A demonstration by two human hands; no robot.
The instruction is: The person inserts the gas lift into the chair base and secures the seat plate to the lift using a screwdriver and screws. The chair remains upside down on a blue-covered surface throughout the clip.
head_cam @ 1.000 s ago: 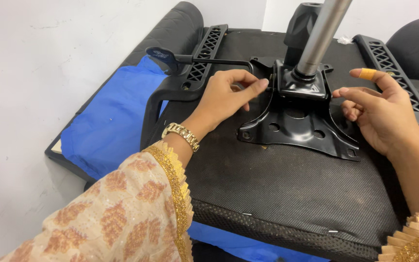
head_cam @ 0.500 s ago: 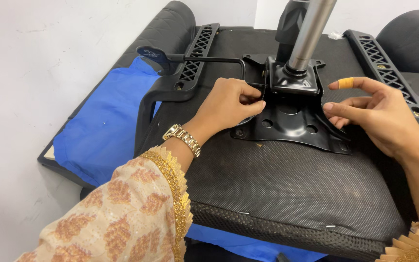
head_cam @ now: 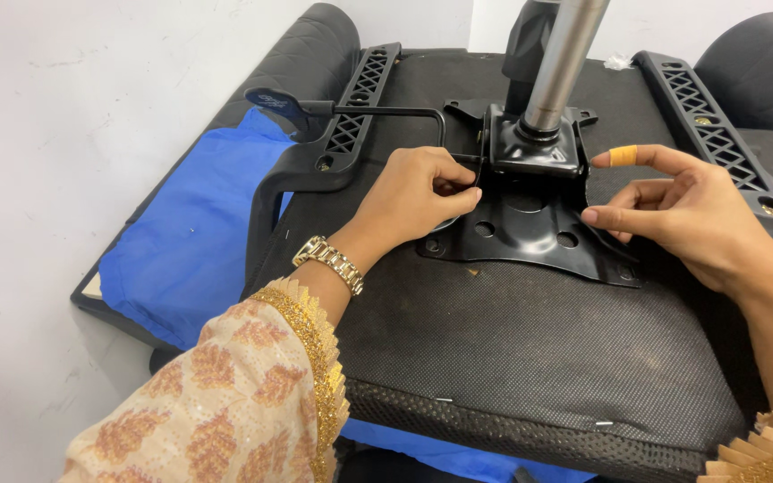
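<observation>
Overhead: an upturned chair seat is seen from above, its black fabric underside facing up.
Plate: a black metal plate is laid flat on the seat's middle, its long axis running left to right between the two hands.
Column: a grey steel column is seated in the plate's far part and rises away from the camera.
Left hand: the left hand is curled narrow at the plate's left edge, fingertips pinched together; what is pinched, if anything, cannot be told.
Right hand: the right hand is held half open just beside the plate's right edge, nothing gripped, a tan bandage on the forefinger.
Nearer hand: the left is set against the plate; the right is a little apart from it.
Lever: a thin black lever with a paddle end is run leftward from the plate.
Armrests: two black slotted armrests are fixed at the seat's sides.
</observation>
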